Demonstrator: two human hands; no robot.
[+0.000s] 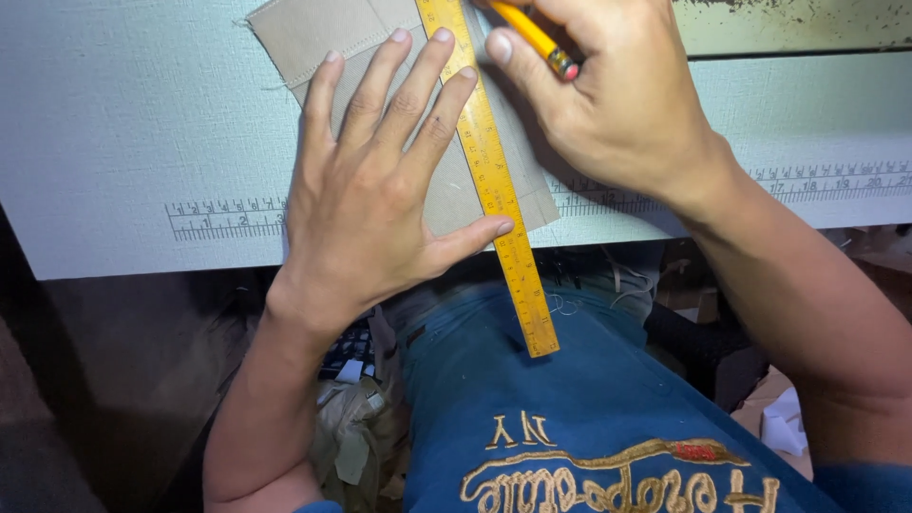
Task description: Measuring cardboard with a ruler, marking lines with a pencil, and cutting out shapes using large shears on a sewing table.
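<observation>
My left hand (380,180) lies flat with its fingers spread on a beige piece of fabric (313,33), and its thumb and fingertips press against a yellow ruler (494,180). The ruler runs at a slant across the fabric and sticks out past the table's near edge. My right hand (617,95) grips a yellow pencil (537,40) with a metal band and pink eraser end, held just right of the ruler's upper part. The pencil's tip is hidden by the hand.
The white table top (142,123) has a measuring scale printed along its near edge. Below the edge are my blue shirt (570,408), crumpled scraps (356,418) and dark clutter on the floor.
</observation>
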